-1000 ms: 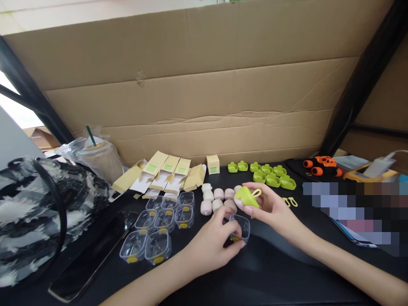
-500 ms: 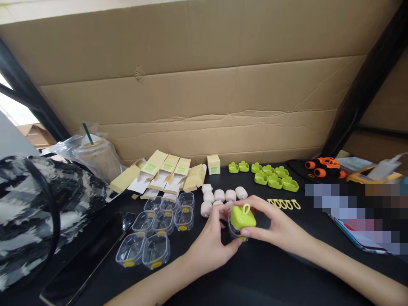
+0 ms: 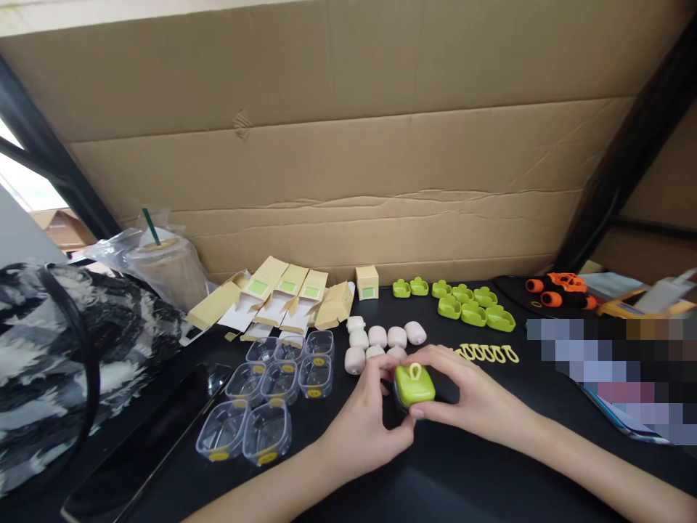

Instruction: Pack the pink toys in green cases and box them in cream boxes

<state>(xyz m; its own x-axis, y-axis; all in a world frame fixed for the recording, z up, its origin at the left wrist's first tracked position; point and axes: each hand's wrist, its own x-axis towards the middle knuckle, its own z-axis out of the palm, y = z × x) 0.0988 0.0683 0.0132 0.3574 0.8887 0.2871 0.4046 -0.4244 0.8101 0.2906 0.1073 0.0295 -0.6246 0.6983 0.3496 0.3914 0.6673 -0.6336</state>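
On the black table (image 3: pixel 446 472), right in the middle, two bare hands meet around one small thing. It is a green case (image 3: pixel 414 385), bright like a lime, with soft round corners and a shiny top. A little yellow loop (image 3: pixel 415 371) stands up on its back edge. Under the green top, a thin dark edge peeks out, but it is too small to tell what it is.

The left hand (image 3: pixel 364 428) comes in from below and curls its fingers against the left side of the case. The right hand (image 3: pixel 473 399) wraps around the right side, with the thumb pressed on the front edge. Both hands are closed on the case and hold it just above the table or on it; you cannot tell which.

Just behind the hands lie some pale pink cases (image 3: pixel 381 339), close together. To the left sit clear plastic tubs (image 3: pixel 272 392) with small yellow stickers. Behind those are flat tan boxes (image 3: pixel 277 298) with green squares on them, and one little box (image 3: pixel 367 282) standing up. More green pieces (image 3: pixel 468 303) sit at the back right, and a row of yellow loops (image 3: pixel 487 353) lies near the right hand. A big brown cardboard wall (image 3: pixel 348 167) stands behind everything. A drink cup (image 3: pixel 166 272) in a plastic bag sits at the far left.
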